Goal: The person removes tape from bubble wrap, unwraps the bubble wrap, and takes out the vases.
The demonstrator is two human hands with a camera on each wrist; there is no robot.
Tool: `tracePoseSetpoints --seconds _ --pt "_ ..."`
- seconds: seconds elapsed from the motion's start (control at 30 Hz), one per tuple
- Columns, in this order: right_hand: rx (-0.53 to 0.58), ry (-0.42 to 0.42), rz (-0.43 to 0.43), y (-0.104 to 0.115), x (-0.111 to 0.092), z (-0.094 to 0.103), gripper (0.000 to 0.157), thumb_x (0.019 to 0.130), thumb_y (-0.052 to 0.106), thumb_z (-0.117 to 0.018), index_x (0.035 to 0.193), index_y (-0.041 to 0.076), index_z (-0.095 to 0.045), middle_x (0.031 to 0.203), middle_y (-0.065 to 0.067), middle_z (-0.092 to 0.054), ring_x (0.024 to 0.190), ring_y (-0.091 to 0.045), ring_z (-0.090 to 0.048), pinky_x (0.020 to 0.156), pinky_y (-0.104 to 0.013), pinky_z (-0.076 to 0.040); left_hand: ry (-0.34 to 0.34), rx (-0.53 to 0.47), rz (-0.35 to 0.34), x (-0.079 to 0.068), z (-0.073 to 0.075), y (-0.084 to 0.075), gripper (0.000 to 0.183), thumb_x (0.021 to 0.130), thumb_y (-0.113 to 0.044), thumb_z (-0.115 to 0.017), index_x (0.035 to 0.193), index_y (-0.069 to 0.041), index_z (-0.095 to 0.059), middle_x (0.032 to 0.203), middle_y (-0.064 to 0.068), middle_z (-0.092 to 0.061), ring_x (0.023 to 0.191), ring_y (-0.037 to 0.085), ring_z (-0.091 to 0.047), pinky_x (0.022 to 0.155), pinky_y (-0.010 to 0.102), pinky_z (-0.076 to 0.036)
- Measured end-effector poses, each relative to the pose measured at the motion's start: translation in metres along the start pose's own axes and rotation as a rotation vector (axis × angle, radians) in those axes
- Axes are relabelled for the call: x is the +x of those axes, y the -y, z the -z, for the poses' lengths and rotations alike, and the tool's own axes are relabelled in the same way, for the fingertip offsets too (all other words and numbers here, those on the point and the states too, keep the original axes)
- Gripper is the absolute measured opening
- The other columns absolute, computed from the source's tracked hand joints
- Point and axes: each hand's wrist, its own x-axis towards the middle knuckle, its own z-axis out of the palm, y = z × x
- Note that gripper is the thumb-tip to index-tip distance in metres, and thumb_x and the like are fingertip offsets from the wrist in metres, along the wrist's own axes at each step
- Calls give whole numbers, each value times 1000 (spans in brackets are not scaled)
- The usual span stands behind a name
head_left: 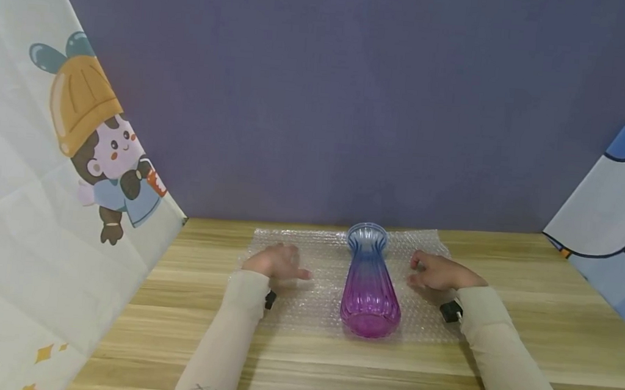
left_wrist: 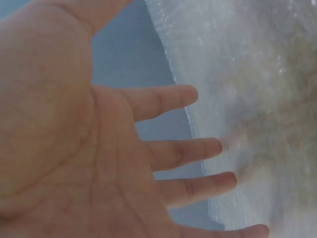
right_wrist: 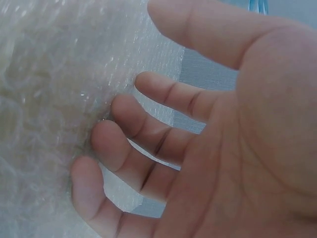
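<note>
A ribbed glass vase [head_left: 373, 285], blue at its flared mouth and fading to purple at the base, lies on its side on a sheet of bubble wrap [head_left: 320, 306]. Left of the vase, my left hand [head_left: 278, 262] hovers over or rests on the wrap, its fingers spread and holding nothing. In the left wrist view its fingertips [left_wrist: 229, 179] come close to the wrap's surface; contact is unclear. My right hand [head_left: 437, 272] is right of the vase, fingers loosely bent. Its fingertips [right_wrist: 110, 141] in the right wrist view are at the bubble wrap, with nothing gripped.
The wrap lies on a wood-grain table [head_left: 304, 372] near its back edge. Behind rises a plain grey-purple wall [head_left: 342, 99]. Printed cloth panels stand at the left [head_left: 18, 153] and right [head_left: 615, 200]. Each wrist carries a small dark camera.
</note>
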Motion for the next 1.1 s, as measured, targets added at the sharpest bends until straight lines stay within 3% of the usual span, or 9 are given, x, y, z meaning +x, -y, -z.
tracePoseSetpoints --seconds 0.17,0.4,0.73,1.1 --pt "-14 3 -1 1 1 1 35 99 29 -66 119 4 -53 97 -11 -63 80 -21 -52 69 -34 -43 2 33 9 3 -4 -4 87 92 -66 -61 151 -5 -47 157 22 -45 148 49 -35 122 63 -30" --pt "-23 -2 0 -1 1 1 36 98 30 -67 119 4 -53 101 -12 -65 83 -22 -54 70 -35 -45 -10 1 67 0 -8 -9 94 88 -70 -64 156 -9 -42 165 28 -28 151 54 -26 118 70 -30" --pt "-3 -4 -6 -1 0 0 36 98 29 -67 120 3 -53 95 -10 -63 80 -21 -52 69 -33 -43 -23 -19 75 2 -12 -11 99 84 -65 -73 156 -6 -39 165 30 -23 152 54 -21 119 71 -27" --pt "-36 -24 -3 5 -1 2 35 96 27 -68 117 2 -56 106 -16 -66 85 -23 -55 70 -34 -47 -40 8 108 2 -15 -13 102 82 -62 -76 158 -7 -36 162 32 -29 147 54 -30 108 73 -41"
